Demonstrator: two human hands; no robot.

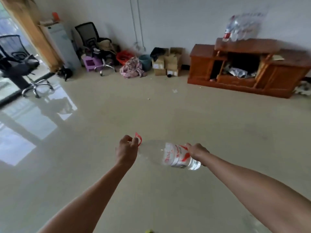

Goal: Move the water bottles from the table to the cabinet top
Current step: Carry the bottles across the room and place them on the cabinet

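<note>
I carry a large clear water bottle (175, 156) with a white and red label, lying sideways over the floor between my hands. My left hand (127, 149) pinches a red handle loop (139, 140) at its transparent neck end. At the other end, my right hand (197, 151) grips the bottle beside the label. The brown wooden cabinet (244, 46) stands against the far wall at the right, well ahead of me. A blurred plastic-wrapped pack of water bottles (242, 29) sits on its raised top. No table is in view.
Open beige floor (168, 111) lies between me and the cabinet. Cardboard boxes (166, 63), a cloth pile (133, 68), a blue bin and an office chair (94, 42) line the far wall. Another office chair (20, 64) stands at the left by the window.
</note>
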